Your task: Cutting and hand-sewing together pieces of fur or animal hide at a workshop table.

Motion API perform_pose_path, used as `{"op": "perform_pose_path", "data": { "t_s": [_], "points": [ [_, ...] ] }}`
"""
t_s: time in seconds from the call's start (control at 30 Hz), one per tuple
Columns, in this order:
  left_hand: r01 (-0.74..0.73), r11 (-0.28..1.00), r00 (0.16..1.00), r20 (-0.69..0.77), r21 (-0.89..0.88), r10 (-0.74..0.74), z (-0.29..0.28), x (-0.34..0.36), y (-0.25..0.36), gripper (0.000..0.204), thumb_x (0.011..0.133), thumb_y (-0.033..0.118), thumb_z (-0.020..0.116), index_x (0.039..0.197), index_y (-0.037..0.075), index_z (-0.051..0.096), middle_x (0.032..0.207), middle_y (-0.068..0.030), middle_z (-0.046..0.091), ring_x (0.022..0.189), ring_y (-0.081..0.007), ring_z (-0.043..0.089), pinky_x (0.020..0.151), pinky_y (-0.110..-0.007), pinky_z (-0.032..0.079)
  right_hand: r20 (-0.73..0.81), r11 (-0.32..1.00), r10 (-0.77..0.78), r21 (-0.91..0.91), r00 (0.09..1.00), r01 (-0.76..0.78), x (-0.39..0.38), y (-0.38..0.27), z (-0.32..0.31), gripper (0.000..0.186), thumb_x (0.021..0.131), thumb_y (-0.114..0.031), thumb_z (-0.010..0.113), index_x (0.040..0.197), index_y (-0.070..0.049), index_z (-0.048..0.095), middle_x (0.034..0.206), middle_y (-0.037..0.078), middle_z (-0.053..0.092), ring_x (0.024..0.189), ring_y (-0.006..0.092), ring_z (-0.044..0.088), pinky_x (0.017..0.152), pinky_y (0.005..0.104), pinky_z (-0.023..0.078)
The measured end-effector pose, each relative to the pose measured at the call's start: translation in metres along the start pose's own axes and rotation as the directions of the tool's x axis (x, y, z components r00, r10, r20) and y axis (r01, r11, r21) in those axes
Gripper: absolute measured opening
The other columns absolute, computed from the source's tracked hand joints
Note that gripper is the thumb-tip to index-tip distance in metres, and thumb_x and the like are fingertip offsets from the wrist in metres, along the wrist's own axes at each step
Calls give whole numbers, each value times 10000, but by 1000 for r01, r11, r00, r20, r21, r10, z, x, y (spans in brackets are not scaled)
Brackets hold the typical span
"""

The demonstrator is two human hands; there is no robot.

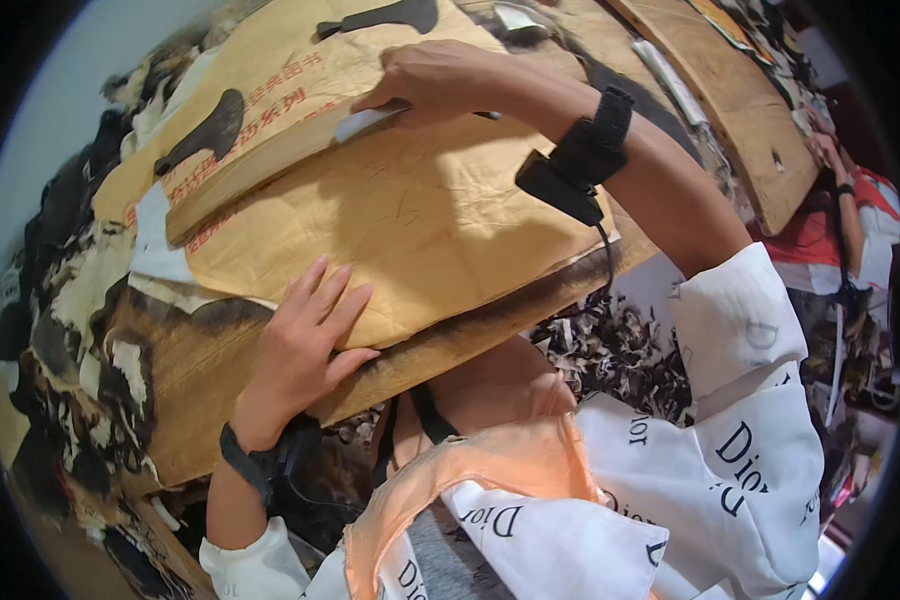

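Observation:
My left hand (308,345) lies with its fingers spread on the near left edge of a yellow-brown paper sheet (450,240) with red print. Across the paper, my right hand (435,82) is closed around the far end of a flat wooden strip (260,170). A pale whitish piece (368,123) shows at the strip by my fingertips; whether it is part of the strip, I cannot tell. The hand casts a shadow on the paper. Left of the strip lies a dark curved piece (210,130), and another dark piece (395,15) lies at the far edge.
Under the paper is a worn wooden board (200,390). Black and white fur scraps (80,330) are heaped at the left, with more scraps (610,350) below the board. Another board (740,120) stands at the right, where a co-worker's hand (825,150) shows.

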State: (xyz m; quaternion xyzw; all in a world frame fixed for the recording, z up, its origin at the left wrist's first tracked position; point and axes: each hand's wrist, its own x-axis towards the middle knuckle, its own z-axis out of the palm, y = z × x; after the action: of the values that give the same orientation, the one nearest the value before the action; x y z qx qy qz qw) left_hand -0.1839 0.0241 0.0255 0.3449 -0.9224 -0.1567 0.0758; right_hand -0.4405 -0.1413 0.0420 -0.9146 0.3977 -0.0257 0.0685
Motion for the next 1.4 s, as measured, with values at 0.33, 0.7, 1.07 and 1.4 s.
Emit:
{"op": "perform_pose_path", "data": {
  "t_s": [0.33,0.7,1.07,1.4],
  "points": [
    [533,801,818,-78,-272,-570,-17,42,-42,243,792,212,609,884,-11,639,703,-149,629,636,-288,597,604,-330,453,97,968,87,-243,992,-61,-14,-65,-81,446,691,-109,636,1112,-256,631,702,48,633,672,210,605,568,357,462],
    [478,547,554,-248,-687,-795,13,25,-52,253,827,189,577,963,-23,599,805,-139,619,654,-234,575,639,-329,455,23,994,31,-104,999,-28,-40,-39,-7,447,742,-201,635,1182,-242,568,834,99,498,704,276,572,636,381,456],
    [117,991,968,-215,-63,-128,29,-16,37,452,691,196,691,1113,73,585,1153,-45,577,1107,-240,509,867,-357,409,-214,984,-51,159,975,86,-55,-12,30,420,719,-197,671,1135,-226,620,1038,132,537,750,292,608,651,381,473],
    [430,685,791,-119,-587,-599,-3,18,27,187,833,144,594,939,4,659,823,-131,667,775,-216,640,683,-304,478,-293,923,6,368,956,108,-124,-42,-7,132,688,-115,671,790,-62,606,680,96,592,643,282,596,553,370,461]
  ]
}}
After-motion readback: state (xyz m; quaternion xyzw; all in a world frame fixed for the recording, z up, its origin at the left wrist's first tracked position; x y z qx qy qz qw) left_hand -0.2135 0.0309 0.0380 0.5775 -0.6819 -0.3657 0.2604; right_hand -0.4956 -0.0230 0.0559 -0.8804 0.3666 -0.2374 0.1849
